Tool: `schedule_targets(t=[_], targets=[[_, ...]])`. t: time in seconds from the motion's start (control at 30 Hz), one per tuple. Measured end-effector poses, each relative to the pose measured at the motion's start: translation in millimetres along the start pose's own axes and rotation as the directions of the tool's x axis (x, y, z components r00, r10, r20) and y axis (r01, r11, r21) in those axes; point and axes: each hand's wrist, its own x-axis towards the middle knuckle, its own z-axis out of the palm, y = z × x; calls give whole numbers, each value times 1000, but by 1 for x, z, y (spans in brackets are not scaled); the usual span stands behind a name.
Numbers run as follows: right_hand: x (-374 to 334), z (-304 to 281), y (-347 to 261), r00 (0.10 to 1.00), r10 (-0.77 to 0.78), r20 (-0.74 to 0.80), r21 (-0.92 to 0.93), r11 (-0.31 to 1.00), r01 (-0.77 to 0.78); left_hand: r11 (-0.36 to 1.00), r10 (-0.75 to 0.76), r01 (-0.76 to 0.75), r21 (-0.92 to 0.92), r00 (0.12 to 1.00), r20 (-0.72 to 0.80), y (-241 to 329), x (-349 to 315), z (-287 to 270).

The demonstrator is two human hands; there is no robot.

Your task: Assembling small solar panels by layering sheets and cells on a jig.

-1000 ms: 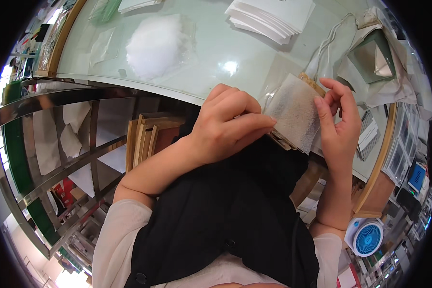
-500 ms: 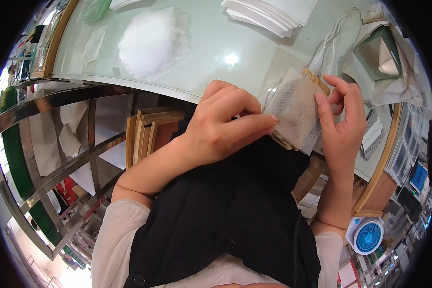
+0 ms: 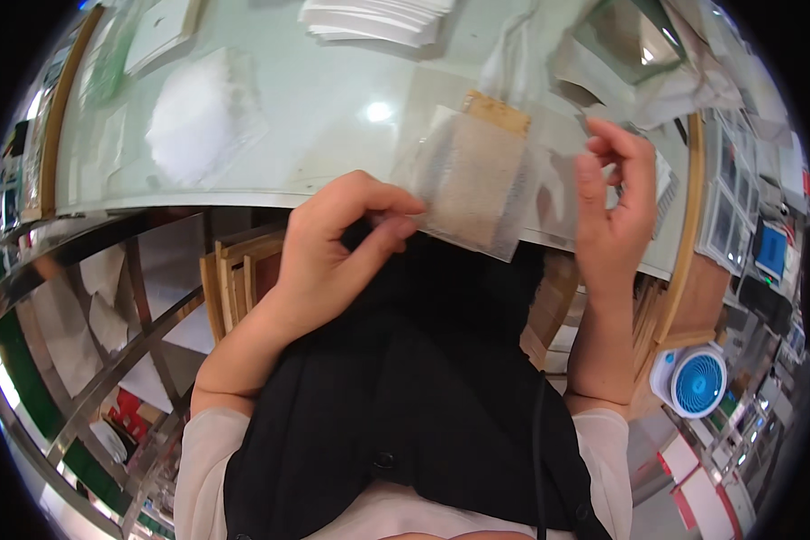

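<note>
A flat tan block with a translucent, textured sheet [image 3: 484, 180] over it lies at the table's near edge, slightly tilted. Its yellowish-brown far end [image 3: 498, 113] sticks out past the sheet. Clear film shows along the left side. My left hand [image 3: 346, 243] is at that left edge, thumb and forefinger pinched together on the border of the translucent sheet. Off to the right, my right hand [image 3: 617, 198] hovers apart from the block, its thumb and forefinger spread and the other fingers curled, with nothing in them.
Thin white sheets [image 3: 193, 121] lie piled on the left of the pale table [image 3: 324, 108]. A white paper stack [image 3: 378, 20] sits at the back. Wooden frames [image 3: 243, 270] and a metal rack [image 3: 90, 238] stand below left. A blue-white fan [image 3: 696, 382] is at right.
The view has swung, so the table things appear further left. My right hand has come away from the block's right edge. My left thumb and forefinger have shifted along the left edge.
</note>
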Motion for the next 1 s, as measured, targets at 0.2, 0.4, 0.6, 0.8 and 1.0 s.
schedule_targets(t=[0.2,0.4,0.6,0.8,1.0], targets=[[-16,-83,58,991,130,8,-355,927,-118,997,62,-64,-53,997,-48,-10,0,2],[-24,-93,88,976,171,139,-382,918,-106,996,68,-69,-57,997,-21,-9,0,-2],[-25,-95,92,972,209,106,-220,958,-182,998,61,-61,0,997,36,-8,-3,-6],[-23,-93,103,978,173,114,-206,968,-147,998,62,-62,-3,997,36,-9,-5,-11],[-22,-87,68,992,123,13,67,990,-123,997,67,-67,-31,998,-23,-7,-3,-8]])
